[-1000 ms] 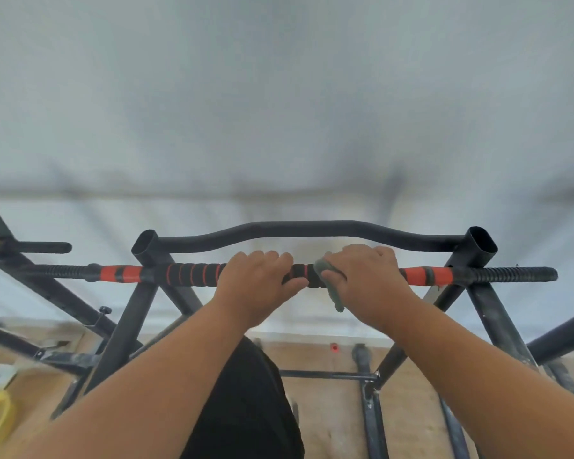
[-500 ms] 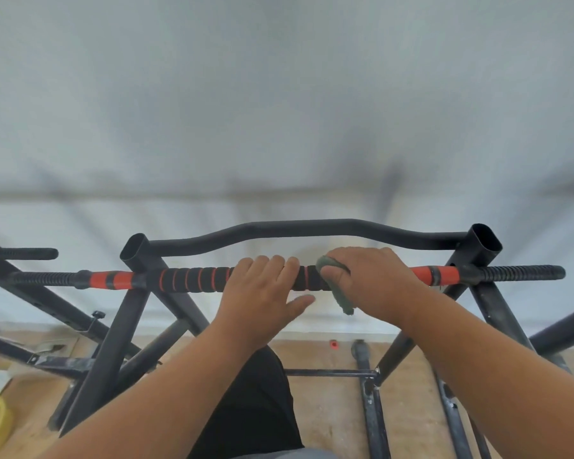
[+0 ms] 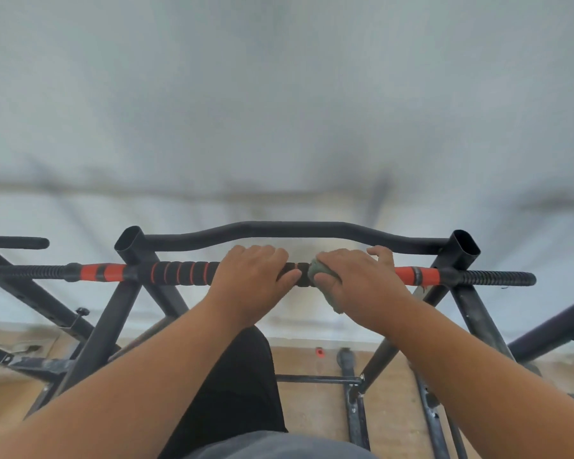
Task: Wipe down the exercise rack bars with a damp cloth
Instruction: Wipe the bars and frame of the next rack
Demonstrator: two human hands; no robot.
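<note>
- Padded bar point(image 3: 183, 272): horizontal, black foam grip ringed with orange, running between two open-topped uprights of the rack; orange sleeves and ribbed black ends reach past each upright. This is the bar under work.
- Cloth point(image 3: 323, 280): grey-green, bunched, wrapped round the padded bar near its middle; a loose tail hangs just below the bar.
- Right hand point(image 3: 358, 279): fingers curled over the cloth and bar, clamping the cloth against the foam; thumb underneath, beside the hanging tail.
- Left hand point(image 3: 254, 276): curled over the bare foam just left of the cloth, thumb tip near the cloth's edge; it holds nothing but the bar, apparently bracing.
- Curved bar point(image 3: 289, 230): plain black, bowed upward, behind the padded bar and joining the same uprights; no hand or cloth on it.
- Lower frame point(image 3: 318, 379): black struts and a cross-piece near the wooden floor, dusty-looking in places.
- Step in hand (judgement): wiping the central foam section of the padded bar, cloth at mid-span.
- Progress (judgement): early to middle; curved bar, uprights and lower struts appear not yet reached.
- Next move calls for (judgement): sliding the gripped cloth along the foam with firm wrap-round pressure, and shifting the left hand clear if the stroke goes left; the ridges may snag the cloth.
</note>
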